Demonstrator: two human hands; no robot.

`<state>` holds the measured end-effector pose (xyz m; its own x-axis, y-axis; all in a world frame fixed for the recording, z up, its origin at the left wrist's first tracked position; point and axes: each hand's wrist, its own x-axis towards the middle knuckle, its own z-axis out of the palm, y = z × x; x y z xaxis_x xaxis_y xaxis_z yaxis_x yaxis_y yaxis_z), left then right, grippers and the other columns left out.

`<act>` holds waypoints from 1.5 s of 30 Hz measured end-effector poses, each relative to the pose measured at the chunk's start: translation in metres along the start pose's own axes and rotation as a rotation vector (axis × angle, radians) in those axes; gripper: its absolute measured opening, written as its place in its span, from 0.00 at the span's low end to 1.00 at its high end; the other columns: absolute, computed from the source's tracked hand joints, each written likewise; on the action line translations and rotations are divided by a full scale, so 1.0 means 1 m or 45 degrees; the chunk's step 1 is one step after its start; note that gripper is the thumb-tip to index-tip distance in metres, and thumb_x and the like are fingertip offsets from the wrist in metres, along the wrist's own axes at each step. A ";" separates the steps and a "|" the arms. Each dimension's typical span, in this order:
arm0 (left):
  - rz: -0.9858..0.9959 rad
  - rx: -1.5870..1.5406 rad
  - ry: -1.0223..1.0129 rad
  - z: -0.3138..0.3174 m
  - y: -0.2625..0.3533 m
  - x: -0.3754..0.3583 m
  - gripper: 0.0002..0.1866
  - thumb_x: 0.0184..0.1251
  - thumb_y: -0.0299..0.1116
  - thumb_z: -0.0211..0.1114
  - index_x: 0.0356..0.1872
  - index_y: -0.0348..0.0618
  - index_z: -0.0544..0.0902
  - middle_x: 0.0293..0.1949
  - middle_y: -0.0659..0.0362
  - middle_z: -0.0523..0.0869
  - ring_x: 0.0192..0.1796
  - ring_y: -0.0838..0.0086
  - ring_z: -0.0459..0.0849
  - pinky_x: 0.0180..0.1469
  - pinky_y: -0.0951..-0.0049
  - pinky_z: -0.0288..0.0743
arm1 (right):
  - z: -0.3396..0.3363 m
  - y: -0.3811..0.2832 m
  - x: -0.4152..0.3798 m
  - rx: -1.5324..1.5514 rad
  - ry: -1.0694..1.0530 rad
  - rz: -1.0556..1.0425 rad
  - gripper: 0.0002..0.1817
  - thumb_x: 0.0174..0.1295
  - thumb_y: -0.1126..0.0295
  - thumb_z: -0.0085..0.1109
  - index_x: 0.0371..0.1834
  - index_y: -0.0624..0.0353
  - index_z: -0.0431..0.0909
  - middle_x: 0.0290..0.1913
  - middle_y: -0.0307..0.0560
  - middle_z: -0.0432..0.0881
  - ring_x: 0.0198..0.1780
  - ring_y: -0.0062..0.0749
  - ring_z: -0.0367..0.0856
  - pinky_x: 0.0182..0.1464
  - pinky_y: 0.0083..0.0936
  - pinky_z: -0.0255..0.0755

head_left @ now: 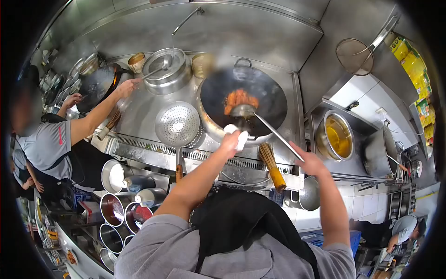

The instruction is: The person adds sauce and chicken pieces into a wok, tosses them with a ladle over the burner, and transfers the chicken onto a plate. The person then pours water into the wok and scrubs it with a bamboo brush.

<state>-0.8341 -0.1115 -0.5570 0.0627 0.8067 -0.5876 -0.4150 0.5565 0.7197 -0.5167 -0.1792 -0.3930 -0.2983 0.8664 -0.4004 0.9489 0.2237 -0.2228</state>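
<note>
Blurred co-worker's face [21, 111], far left

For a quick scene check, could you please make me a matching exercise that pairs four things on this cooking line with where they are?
Things:
1. ladle
2. white cloth
3. perforated skimmer
4. bamboo brush

Places:
A. on the steel counter left of the wok
B. in the left hand, at the wok's rim
C. its bowl in the wok
D. at the stove's front edge

Pairs: 1-C, 2-B, 3-A, 4-D

Left hand [231, 141] gripping wok [244, 104] with white cloth [238, 136], right hand [310, 163] holding ladle [260, 122]
</note>
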 end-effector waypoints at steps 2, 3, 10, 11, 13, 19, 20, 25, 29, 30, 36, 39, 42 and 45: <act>0.215 -0.042 -0.044 -0.020 -0.054 0.010 0.12 0.73 0.35 0.54 0.43 0.34 0.79 0.33 0.56 0.85 0.32 0.70 0.85 0.31 0.67 0.77 | 0.019 -0.013 0.027 -0.088 0.050 0.161 0.44 0.65 0.67 0.56 0.80 0.23 0.44 0.43 0.67 0.84 0.47 0.62 0.82 0.54 0.51 0.75; 0.223 -0.068 0.049 -0.025 -0.070 -0.007 0.13 0.73 0.33 0.55 0.47 0.32 0.79 0.36 0.55 0.86 0.35 0.70 0.86 0.33 0.66 0.79 | 0.029 -0.016 0.028 -0.134 0.162 0.145 0.44 0.65 0.66 0.55 0.79 0.21 0.43 0.37 0.66 0.84 0.41 0.63 0.83 0.49 0.54 0.76; 0.018 -0.182 0.046 -0.004 0.012 -0.067 0.08 0.72 0.33 0.55 0.45 0.42 0.79 0.35 0.55 0.86 0.34 0.68 0.86 0.31 0.60 0.80 | 0.065 -0.021 -0.061 0.457 0.365 0.093 0.46 0.62 0.74 0.58 0.81 0.31 0.47 0.28 0.60 0.83 0.33 0.59 0.83 0.40 0.48 0.74; -0.060 -0.241 -0.036 0.001 0.040 -0.054 0.08 0.73 0.36 0.54 0.42 0.45 0.79 0.33 0.57 0.85 0.32 0.68 0.85 0.27 0.61 0.77 | 0.069 -0.028 -0.069 0.544 0.304 0.192 0.45 0.63 0.72 0.59 0.81 0.30 0.46 0.26 0.58 0.82 0.31 0.56 0.83 0.39 0.47 0.74; -0.091 -0.139 -0.076 0.012 0.058 -0.028 0.11 0.74 0.40 0.52 0.41 0.46 0.79 0.30 0.60 0.85 0.27 0.70 0.83 0.21 0.65 0.69 | 0.101 -0.030 -0.070 0.651 0.269 0.259 0.45 0.65 0.72 0.58 0.81 0.34 0.45 0.23 0.55 0.80 0.28 0.51 0.82 0.37 0.44 0.73; -0.165 -0.058 0.001 0.008 0.029 0.013 0.14 0.74 0.45 0.52 0.36 0.51 0.81 0.26 0.63 0.83 0.24 0.74 0.80 0.21 0.70 0.66 | 0.180 -0.029 0.001 0.868 0.425 -0.143 0.42 0.63 0.79 0.56 0.80 0.56 0.47 0.75 0.65 0.61 0.78 0.48 0.58 0.74 0.26 0.54; -0.174 -0.026 0.042 0.008 0.026 0.018 0.14 0.74 0.46 0.53 0.36 0.52 0.81 0.26 0.64 0.83 0.24 0.74 0.80 0.22 0.69 0.67 | 0.174 -0.029 0.001 0.917 0.379 -0.046 0.43 0.63 0.79 0.56 0.81 0.55 0.46 0.71 0.64 0.66 0.72 0.48 0.65 0.69 0.28 0.61; -0.297 -0.094 -0.096 0.017 0.036 0.021 0.15 0.71 0.52 0.59 0.35 0.53 0.81 0.27 0.64 0.83 0.30 0.72 0.83 0.33 0.63 0.78 | 0.121 -0.031 -0.058 1.477 0.379 0.319 0.48 0.63 0.82 0.51 0.83 0.43 0.37 0.40 0.50 0.81 0.31 0.33 0.82 0.33 0.27 0.79; -0.127 -0.520 -0.091 0.007 -0.015 0.082 0.10 0.72 0.45 0.59 0.39 0.53 0.82 0.31 0.62 0.85 0.32 0.67 0.84 0.34 0.57 0.78 | 0.095 -0.005 -0.097 1.961 0.649 0.113 0.49 0.60 0.85 0.44 0.83 0.40 0.35 0.22 0.37 0.67 0.16 0.20 0.65 0.18 0.20 0.66; -0.082 -0.420 -0.029 0.011 -0.014 0.076 0.10 0.73 0.44 0.58 0.38 0.52 0.81 0.29 0.61 0.84 0.30 0.68 0.83 0.31 0.60 0.78 | 0.085 0.009 -0.106 2.029 0.695 0.191 0.48 0.61 0.83 0.44 0.83 0.40 0.36 0.22 0.37 0.68 0.15 0.20 0.64 0.18 0.20 0.65; -0.068 -0.248 -0.025 0.022 0.025 -0.104 0.13 0.77 0.43 0.50 0.40 0.47 0.79 0.25 0.62 0.82 0.23 0.72 0.81 0.20 0.73 0.71 | 0.076 0.060 -0.133 1.841 0.919 0.477 0.45 0.65 0.81 0.47 0.82 0.41 0.39 0.22 0.37 0.69 0.15 0.20 0.65 0.18 0.21 0.63; -0.151 -0.390 0.065 0.039 0.039 -0.132 0.13 0.78 0.44 0.49 0.40 0.48 0.78 0.26 0.62 0.81 0.25 0.73 0.81 0.21 0.73 0.73 | 0.075 0.075 -0.136 1.736 0.922 0.593 0.44 0.65 0.80 0.47 0.83 0.44 0.39 0.22 0.37 0.69 0.15 0.21 0.65 0.19 0.22 0.64; -0.192 -0.397 0.035 0.039 0.042 -0.086 0.12 0.77 0.43 0.51 0.42 0.48 0.77 0.29 0.63 0.82 0.27 0.73 0.82 0.24 0.73 0.77 | 0.078 0.081 -0.131 1.687 0.894 0.664 0.45 0.64 0.80 0.49 0.83 0.46 0.39 0.22 0.37 0.69 0.16 0.22 0.67 0.19 0.23 0.65; -0.103 -0.367 0.120 0.044 0.032 -0.099 0.12 0.78 0.44 0.51 0.44 0.48 0.77 0.30 0.62 0.82 0.26 0.73 0.81 0.25 0.73 0.77 | 0.084 0.085 -0.125 1.551 0.878 0.679 0.44 0.65 0.79 0.48 0.82 0.43 0.39 0.23 0.37 0.70 0.17 0.21 0.68 0.18 0.24 0.67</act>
<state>-0.8136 -0.1645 -0.4594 0.0274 0.7329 -0.6798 -0.6531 0.5280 0.5429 -0.4076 -0.3064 -0.4364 0.4813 0.8367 -0.2613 0.1584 -0.3763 -0.9129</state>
